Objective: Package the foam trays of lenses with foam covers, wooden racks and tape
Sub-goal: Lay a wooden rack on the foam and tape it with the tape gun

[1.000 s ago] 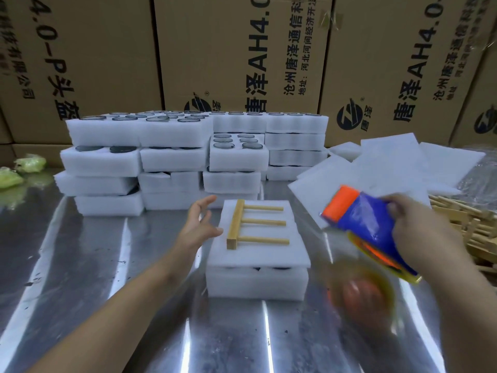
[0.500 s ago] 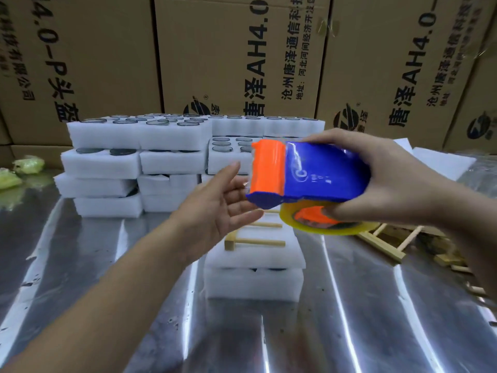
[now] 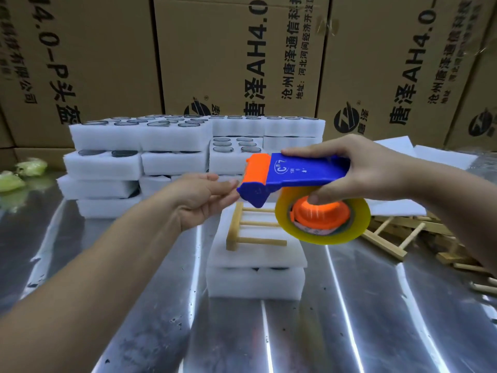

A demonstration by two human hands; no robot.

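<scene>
Your right hand (image 3: 357,173) grips the tape dispenser (image 3: 301,173) just above the covered foam tray (image 3: 255,284) lying near you, wooden rack (image 3: 242,230) on top, while your left hand (image 3: 199,197), fingers straight, meets its orange nose (probably to catch the tape end).

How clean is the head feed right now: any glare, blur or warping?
Head view: bright glare streaks run down the metal table; wide-angle warping bows the cardboard boxes at the edges; the tape dispenser in the right hand and the open left hand look sharp, without motion blur.
</scene>
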